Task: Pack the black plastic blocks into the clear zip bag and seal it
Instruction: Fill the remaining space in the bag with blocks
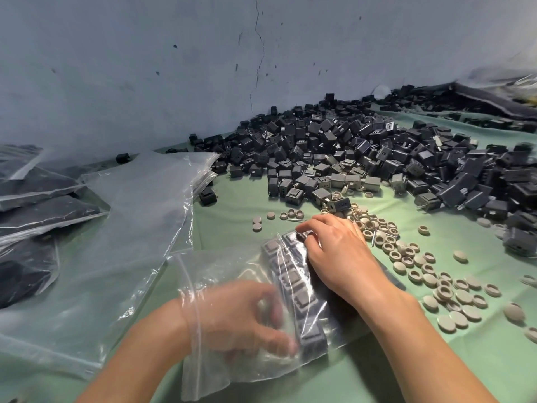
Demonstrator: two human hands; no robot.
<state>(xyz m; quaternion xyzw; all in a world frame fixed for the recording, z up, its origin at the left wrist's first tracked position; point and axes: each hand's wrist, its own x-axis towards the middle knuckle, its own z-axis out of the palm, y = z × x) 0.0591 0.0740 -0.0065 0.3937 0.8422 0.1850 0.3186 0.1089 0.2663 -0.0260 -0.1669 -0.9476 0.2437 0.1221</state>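
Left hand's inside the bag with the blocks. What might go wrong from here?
Withdrawing the left hand may drag the row of blocks askew or out of the zip bag, whose open mouth circles the wrist. The crumpled plastic might seal unevenly. Grey caps lie close by the right hand; a sweep could scatter them.

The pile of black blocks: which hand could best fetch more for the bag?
Probably the right hand: it lies outside the bag, nearer the pile. The left hand is wrist-deep inside the bag.
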